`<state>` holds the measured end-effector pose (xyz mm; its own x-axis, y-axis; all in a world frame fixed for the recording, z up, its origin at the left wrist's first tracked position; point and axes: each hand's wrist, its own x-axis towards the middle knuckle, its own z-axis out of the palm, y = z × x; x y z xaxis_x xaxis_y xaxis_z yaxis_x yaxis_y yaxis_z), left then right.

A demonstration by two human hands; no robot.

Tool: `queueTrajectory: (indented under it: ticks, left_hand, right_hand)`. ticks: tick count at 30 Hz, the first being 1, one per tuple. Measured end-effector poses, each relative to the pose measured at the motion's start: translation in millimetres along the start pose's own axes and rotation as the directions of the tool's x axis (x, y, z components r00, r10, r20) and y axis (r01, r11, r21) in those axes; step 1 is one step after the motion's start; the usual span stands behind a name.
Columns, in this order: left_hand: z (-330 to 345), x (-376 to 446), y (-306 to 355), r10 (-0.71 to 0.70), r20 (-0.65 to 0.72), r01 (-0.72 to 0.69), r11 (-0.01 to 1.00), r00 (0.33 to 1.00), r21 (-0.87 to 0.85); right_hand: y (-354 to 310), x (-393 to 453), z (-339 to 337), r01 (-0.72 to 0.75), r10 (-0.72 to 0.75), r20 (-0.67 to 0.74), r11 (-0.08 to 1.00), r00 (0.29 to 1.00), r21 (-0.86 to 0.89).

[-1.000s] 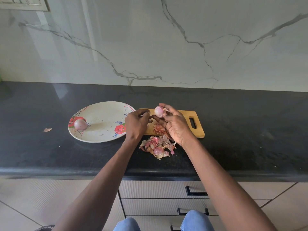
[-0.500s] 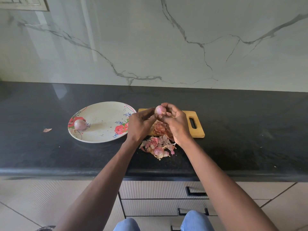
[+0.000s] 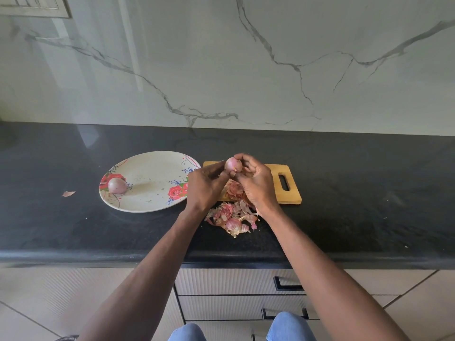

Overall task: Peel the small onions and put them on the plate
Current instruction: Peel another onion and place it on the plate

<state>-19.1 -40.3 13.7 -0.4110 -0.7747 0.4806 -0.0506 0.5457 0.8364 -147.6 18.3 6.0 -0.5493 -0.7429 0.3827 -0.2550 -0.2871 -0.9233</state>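
A small pink onion (image 3: 232, 165) is held above the wooden cutting board (image 3: 291, 193). My right hand (image 3: 256, 184) grips it from the right with curled fingers. My left hand (image 3: 205, 184) pinches it from the left with thumb and fingertips. A peeled onion (image 3: 117, 186) lies on the left side of the white floral plate (image 3: 150, 168), left of the board. Onion skins (image 3: 231, 217) are heaped on the black counter just in front of the board, more lie on the board under my hands.
A single scrap of skin (image 3: 68, 193) lies on the counter left of the plate. The marble wall rises behind the counter. Drawers (image 3: 234, 283) with black handles sit below the counter's front edge (image 3: 73, 257).
My left hand has moved right and up until its fingers closed on the onion held by my right hand. The onion has shifted slightly left and turned between both hands.
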Motion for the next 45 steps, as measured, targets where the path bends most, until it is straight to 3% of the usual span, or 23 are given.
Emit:
queueTrajectory:
  ticks: [18,28,34,45]
  left_hand:
    - [1,-2,-1,0.014,-0.035,-0.013,1.000,0.999,0.026]
    - [1,0,-1,-0.002,-0.050,0.002,1.000,0.999,-0.010]
    - [1,2,-4,-0.047,-0.056,0.046,0.998,0.997,-0.035]
    - [0,3,-7,-0.106,-0.061,0.102,0.993,0.992,-0.063]
  right_hand:
    - [5,0,1,0.075,-0.074,0.018,0.992,0.997,-0.100]
    - [-3,-3,2,0.018,-0.018,0.039,1.000,0.999,-0.010]
    - [-4,-1,1,-0.071,0.070,0.048,0.997,0.996,0.018]
    - [-1,4,-2,-0.320,0.299,0.116,0.912,0.947,0.258]
